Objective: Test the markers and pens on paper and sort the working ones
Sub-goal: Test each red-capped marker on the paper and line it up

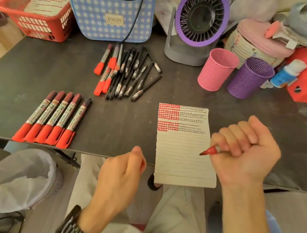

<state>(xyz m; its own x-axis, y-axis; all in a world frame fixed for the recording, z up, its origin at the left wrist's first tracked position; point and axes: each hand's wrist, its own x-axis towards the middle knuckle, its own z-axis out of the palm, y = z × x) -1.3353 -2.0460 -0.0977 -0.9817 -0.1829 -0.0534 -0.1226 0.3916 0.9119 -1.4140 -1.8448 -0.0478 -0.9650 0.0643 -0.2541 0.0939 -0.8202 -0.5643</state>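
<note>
Right hand (243, 150) grips uncapped red marker (210, 151), tip over lined paper (184, 157); left hand (120, 175) curls round red cap (143, 165). 5 capped markers (54, 119) near left.

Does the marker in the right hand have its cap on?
No, the marker in the right hand shows its bare tip over the paper; the left hand grips a red cap.
</note>
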